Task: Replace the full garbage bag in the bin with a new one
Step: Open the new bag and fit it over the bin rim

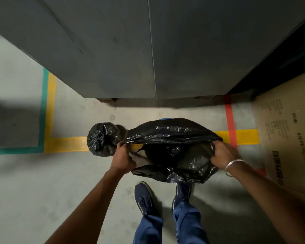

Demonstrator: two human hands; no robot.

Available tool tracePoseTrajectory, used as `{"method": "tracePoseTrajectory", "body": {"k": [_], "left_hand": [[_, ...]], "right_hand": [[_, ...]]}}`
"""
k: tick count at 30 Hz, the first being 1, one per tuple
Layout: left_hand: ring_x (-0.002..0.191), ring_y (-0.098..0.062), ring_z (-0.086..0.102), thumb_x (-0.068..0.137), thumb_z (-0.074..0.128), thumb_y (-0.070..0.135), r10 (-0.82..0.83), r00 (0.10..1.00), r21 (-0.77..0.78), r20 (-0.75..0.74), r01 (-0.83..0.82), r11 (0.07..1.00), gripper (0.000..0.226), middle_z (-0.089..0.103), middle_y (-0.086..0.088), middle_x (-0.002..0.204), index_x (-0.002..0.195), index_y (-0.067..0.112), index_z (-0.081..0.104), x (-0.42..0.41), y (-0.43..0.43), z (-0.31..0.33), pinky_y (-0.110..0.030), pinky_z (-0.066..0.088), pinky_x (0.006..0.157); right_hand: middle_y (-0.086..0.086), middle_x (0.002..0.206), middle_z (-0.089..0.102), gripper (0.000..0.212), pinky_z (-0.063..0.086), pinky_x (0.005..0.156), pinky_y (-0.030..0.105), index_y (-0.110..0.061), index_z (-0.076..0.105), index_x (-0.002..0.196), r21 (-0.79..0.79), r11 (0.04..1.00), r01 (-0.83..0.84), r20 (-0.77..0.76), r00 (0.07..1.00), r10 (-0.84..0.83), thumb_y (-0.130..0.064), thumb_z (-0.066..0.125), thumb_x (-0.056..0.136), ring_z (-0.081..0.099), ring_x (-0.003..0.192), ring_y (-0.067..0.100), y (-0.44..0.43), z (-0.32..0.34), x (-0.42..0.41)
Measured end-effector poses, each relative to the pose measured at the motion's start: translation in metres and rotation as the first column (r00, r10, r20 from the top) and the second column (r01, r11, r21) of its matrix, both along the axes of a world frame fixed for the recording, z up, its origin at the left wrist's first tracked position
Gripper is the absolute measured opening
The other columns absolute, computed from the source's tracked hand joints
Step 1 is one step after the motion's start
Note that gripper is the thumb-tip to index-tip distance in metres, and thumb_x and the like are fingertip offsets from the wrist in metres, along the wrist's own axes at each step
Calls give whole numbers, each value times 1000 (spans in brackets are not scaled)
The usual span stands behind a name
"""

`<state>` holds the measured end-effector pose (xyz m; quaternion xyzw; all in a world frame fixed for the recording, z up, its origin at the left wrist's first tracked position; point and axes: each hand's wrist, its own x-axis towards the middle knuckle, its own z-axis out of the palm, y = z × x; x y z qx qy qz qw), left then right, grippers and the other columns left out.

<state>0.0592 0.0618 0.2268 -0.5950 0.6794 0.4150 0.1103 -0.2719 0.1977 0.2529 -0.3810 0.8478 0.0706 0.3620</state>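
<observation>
A new black garbage bag (169, 136) is stretched over the bin, whose blue rim (165, 119) just peeks out at the far side. My left hand (123, 158) grips the bag's left edge. My right hand (222, 154), with a silver bangle on the wrist, grips the right edge, and the mouth is pulled wide between them. The full black bag (103, 139), tied at the top, stands on the floor directly left of the bin, close to my left hand.
A tall grey metal cabinet (130, 50) stands just beyond the bin. A big cardboard box (289, 134) is at the right. Yellow, green and red tape lines mark the concrete floor (60, 182). My feet in dark blue shoes (144, 198) are right behind the bin.
</observation>
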Motion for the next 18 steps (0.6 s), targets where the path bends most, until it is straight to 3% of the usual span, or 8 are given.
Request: {"method": "tracePoseTrajectory", "body": {"k": [2, 6, 10, 13, 16, 18], "left_hand": [[133, -36, 47, 61, 69, -6, 13, 999, 30, 29, -14, 999, 85, 41, -14, 146, 142, 4, 47, 1, -3, -6, -39, 54, 100], [119, -36, 58, 53, 66, 3, 5, 1000, 83, 26, -7, 997, 98, 38, -9, 146, 147, 12, 42, 5, -8, -23, -43, 61, 85], [140, -34, 39, 63, 70, -2, -96, 995, 109, 39, 91, 990, 93, 39, -11, 150, 150, 9, 38, -10, -14, -27, -37, 51, 101], [140, -33, 38, 66, 73, 7, -194, 979, 184, 62, 180, 966, 87, 42, -13, 148, 148, 8, 42, -17, -28, -40, -38, 49, 106], [131, -29, 51, 77, 69, 18, -369, 923, 266, 110, 331, 905, 70, 50, -8, 140, 143, 17, 46, -13, -44, -59, -33, 53, 96], [126, -24, 55, 87, 63, 12, -513, 851, 431, 110, 424, 796, 73, 54, -4, 139, 152, 22, 34, -13, -47, -57, -15, 49, 79]], "right_hand": [[19, 112, 71, 65, 57, 82, 42, -18, 52, 138, 0, 1000, -8, -1, 1000, 8, -6, 64, 75, 68, 104, 42, -2, -6, -2], [10, 112, 73, 64, 58, 81, 42, -31, 50, 126, 103, 992, -73, 62, 996, 67, -15, 64, 66, 69, 101, 39, -6, -18, -4], [7, 113, 72, 65, 58, 85, 40, -31, 54, 128, 133, 988, -75, 118, 991, 60, -14, 64, 66, 69, 104, 37, -13, -37, -12], [-2, 106, 71, 50, 55, 84, 31, -32, 59, 116, 230, 966, -120, 233, 970, 65, -11, 67, 71, 68, 101, 27, -24, -60, -22], [-8, 101, 69, 49, 57, 74, 24, -33, 59, 118, 351, 876, -330, 398, 900, 179, -12, 71, 76, 69, 92, 17, -38, -79, -29], [-6, 95, 65, 55, 55, 59, 17, -31, 52, 131, 474, 761, -443, 487, 852, 193, -10, 65, 82, 66, 78, 14, -44, -83, -32]]}}
